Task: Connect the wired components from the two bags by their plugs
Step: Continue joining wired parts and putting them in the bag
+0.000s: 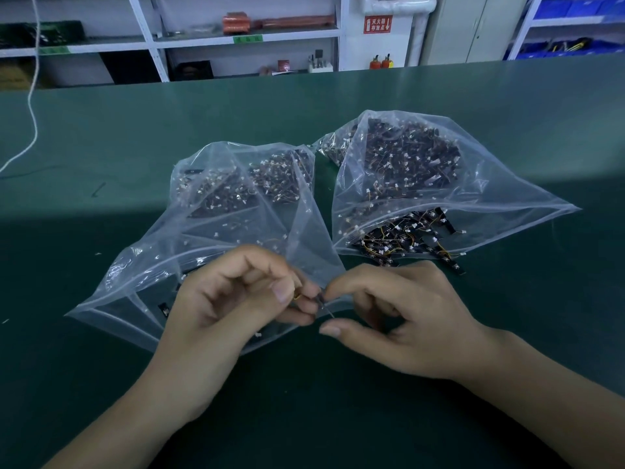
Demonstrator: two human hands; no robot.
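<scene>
Two clear plastic bags lie on the green table, each holding several small black wired components with white plugs. The left bag (pixel 216 211) has its mouth toward me; the right bag (pixel 422 170) spills components (pixel 406 242) from its open mouth. My left hand (pixel 236 299) pinches a small wired component (pixel 299 297) with a yellow wire between thumb and fingers. My right hand (pixel 399 316) meets it fingertip to fingertip, pinching a thin dark piece (pixel 323 301) right at the left bag's front edge. The plugs themselves are mostly hidden by my fingers.
The green table (pixel 101 137) stretches far back to white shelving (pixel 189 42). A white cord (pixel 32 106) hangs down at the far left. Tiny white scraps (pixel 98 254) lie left of the bags.
</scene>
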